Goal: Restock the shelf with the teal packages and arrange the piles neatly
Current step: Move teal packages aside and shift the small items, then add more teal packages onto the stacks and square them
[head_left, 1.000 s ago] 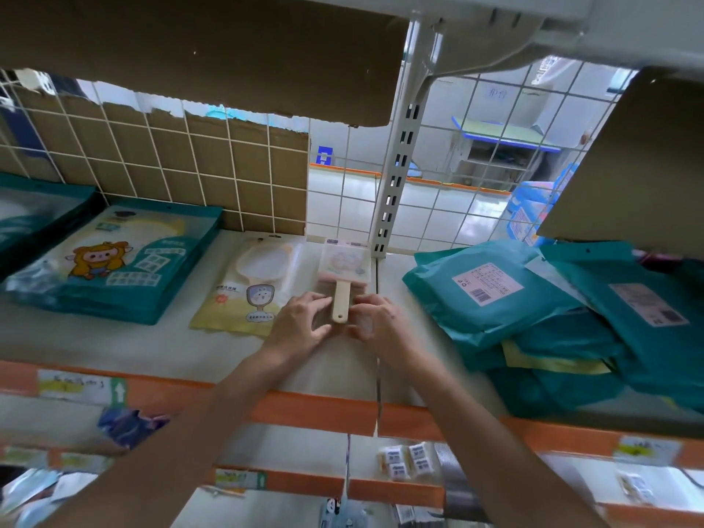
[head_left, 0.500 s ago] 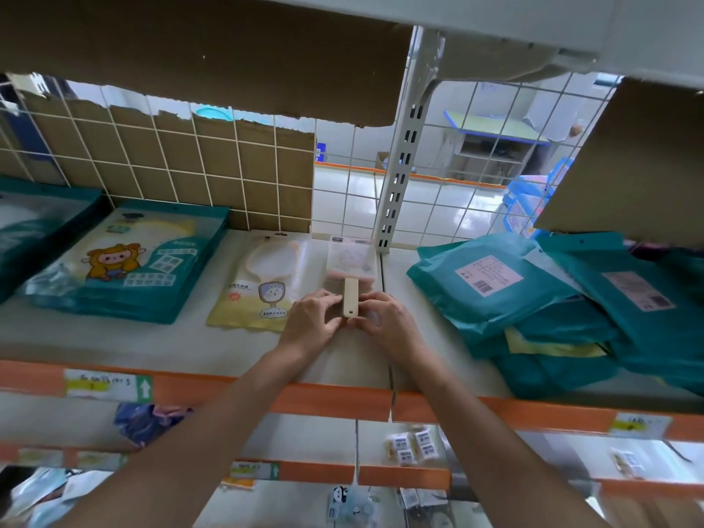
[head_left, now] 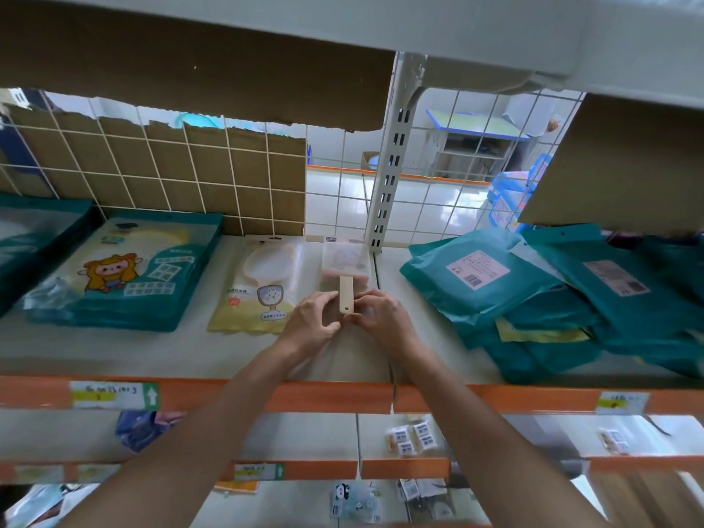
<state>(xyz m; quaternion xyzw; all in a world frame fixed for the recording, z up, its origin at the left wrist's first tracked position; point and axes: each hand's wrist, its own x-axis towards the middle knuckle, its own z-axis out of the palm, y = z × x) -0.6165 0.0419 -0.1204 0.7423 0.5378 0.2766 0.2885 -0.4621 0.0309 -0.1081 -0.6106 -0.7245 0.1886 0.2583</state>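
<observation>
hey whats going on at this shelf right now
A person is working at a shop shelf. Their left hand and right hand pinch the near end of a clear packet with a cream-handled item inside. It lies flat on the shelf, just right of a yellow pack. The teal packages further right lie in an untidy, overlapping heap, and neither hand touches them.

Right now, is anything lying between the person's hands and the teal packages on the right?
Nothing visible. The left hand and right hand pinch a packaged brush; only bare shelf lies between the right hand and the teal packages.
</observation>
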